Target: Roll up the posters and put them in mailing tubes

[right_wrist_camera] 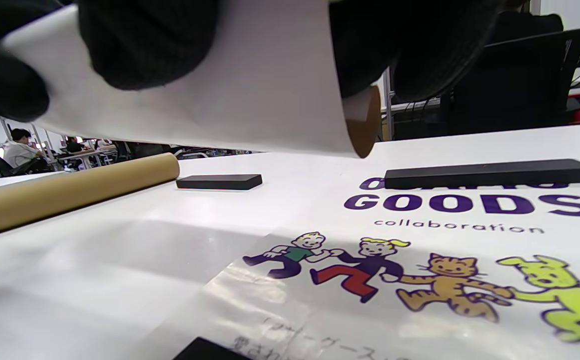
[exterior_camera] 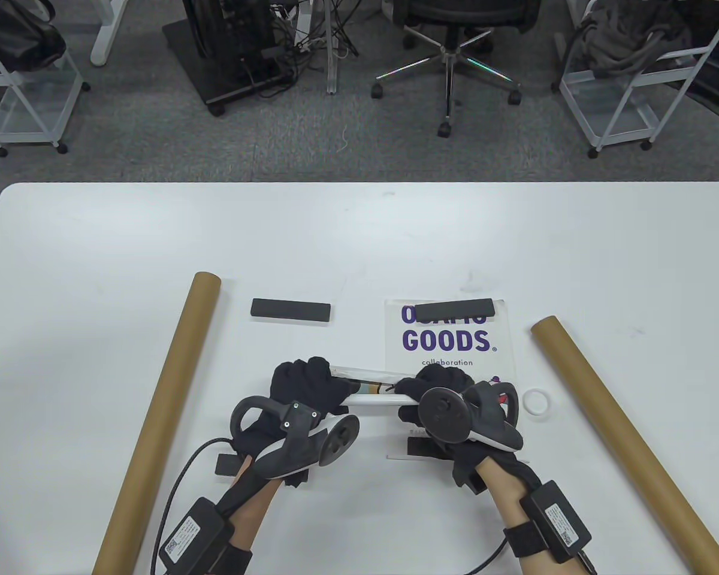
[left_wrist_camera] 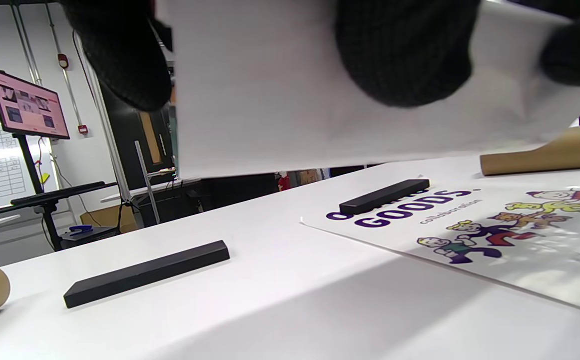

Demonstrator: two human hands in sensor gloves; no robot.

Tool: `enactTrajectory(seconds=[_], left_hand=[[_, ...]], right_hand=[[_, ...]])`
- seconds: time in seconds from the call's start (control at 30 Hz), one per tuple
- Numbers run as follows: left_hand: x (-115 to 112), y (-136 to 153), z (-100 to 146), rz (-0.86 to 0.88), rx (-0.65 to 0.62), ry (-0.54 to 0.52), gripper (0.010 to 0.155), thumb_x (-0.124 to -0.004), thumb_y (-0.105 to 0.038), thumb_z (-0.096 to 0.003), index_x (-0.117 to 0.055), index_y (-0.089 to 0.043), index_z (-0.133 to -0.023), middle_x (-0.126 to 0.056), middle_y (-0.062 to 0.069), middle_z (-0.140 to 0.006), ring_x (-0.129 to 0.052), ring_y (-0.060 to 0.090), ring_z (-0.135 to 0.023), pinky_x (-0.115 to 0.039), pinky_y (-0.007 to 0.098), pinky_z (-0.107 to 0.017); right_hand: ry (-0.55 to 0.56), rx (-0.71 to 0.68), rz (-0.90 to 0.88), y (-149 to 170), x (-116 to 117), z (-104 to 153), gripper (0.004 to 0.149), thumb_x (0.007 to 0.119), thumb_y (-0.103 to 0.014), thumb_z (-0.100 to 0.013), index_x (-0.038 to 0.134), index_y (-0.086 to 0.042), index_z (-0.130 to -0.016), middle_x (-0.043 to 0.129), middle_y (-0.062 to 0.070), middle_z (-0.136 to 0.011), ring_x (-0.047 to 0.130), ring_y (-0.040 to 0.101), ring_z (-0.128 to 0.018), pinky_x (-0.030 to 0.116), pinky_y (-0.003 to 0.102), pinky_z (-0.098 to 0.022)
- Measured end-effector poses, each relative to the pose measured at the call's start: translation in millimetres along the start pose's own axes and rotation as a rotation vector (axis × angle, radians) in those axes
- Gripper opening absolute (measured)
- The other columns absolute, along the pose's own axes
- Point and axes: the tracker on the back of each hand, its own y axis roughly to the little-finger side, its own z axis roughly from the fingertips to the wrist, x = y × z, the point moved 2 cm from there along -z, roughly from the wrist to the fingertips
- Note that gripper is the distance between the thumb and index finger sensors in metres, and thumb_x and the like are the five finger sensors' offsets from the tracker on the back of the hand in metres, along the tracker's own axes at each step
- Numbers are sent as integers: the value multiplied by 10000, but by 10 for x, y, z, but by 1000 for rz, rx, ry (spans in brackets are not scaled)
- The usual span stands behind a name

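A rolled white poster (exterior_camera: pixel 371 392) (left_wrist_camera: pixel 294 95) (right_wrist_camera: pixel 230 90) hangs a little above the table, held level between both hands. My left hand (exterior_camera: pixel 308 383) grips its left end, gloved fingers (left_wrist_camera: pixel 399 55) curled round it. My right hand (exterior_camera: pixel 437 389) grips its right end, fingers (right_wrist_camera: pixel 145 45) wrapped over the roll. Under the right hand lies a flat poster (exterior_camera: pixel 449 344) (right_wrist_camera: pixel 444 240) (left_wrist_camera: pixel 494 235) printed "GOODS" with cartoon figures. One brown mailing tube (exterior_camera: pixel 162 413) (right_wrist_camera: pixel 65 192) lies at the left, another (exterior_camera: pixel 623 437) (left_wrist_camera: pixel 544 152) at the right.
A black bar weight (exterior_camera: pixel 290 310) (left_wrist_camera: pixel 147 272) (right_wrist_camera: pixel 220 181) rests on the bare table; a second one (exterior_camera: pixel 458 309) (left_wrist_camera: pixel 384 196) (right_wrist_camera: pixel 489 173) pins the flat poster's far edge. A white ring cap (exterior_camera: pixel 537 401) sits beside the right tube. Chairs and carts stand beyond the table.
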Motion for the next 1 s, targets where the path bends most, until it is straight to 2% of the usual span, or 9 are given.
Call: enactTrajectory(seconds=[0.13,0.5,0.73,0.9,0.97,1.0], left_hand=[[-29,25,-8,51,-4,28,527,-756,-493,-473,-800,-341,-976,-801,-30,-884,-896,186,-723,-735,542,-765],[-34,123,-2,104,16,20,642,-805,-536,-425,-748,-328,-1030,-896,-72,-827,-989,149,-681,-777,506,-754],[-73,102,-7,74,15,16,588,-765,-525,-438,-784,-336,-994,-979,-89,-833,-1062,162,-665,-770,504,-769],[-85,63,-12,32,10,34,514,-613,-456,-503,-719,-343,-993,-888,-84,-868,-959,188,-696,-726,538,-776],[-69,60,-11,23,11,24,511,-608,-477,-498,-707,-350,-982,-878,-84,-848,-941,178,-667,-726,530,-772],[-54,56,-9,27,15,8,505,-647,-504,-482,-728,-353,-957,-890,-87,-812,-943,170,-629,-737,522,-763]], right_hand=[[-19,-5,-5,-5,-4,9,502,738,-400,-429,771,-194,-885,811,79,-771,874,305,-577,704,642,-634],[-26,-19,-35,-1,22,1,605,739,-401,-425,687,-145,-971,856,43,-717,918,288,-557,711,634,-638],[-25,-26,-27,-27,23,4,552,706,-363,-443,724,-139,-948,913,29,-719,972,302,-558,746,613,-625],[-60,-19,-30,-70,13,8,527,635,-352,-490,674,-117,-960,854,70,-737,898,334,-554,685,675,-635],[-69,-15,-29,-56,6,7,538,649,-387,-493,656,-129,-965,836,66,-744,879,330,-564,672,677,-642],[-70,-19,-29,-54,11,6,565,708,-418,-466,657,-140,-955,832,58,-735,874,323,-559,673,674,-643]])
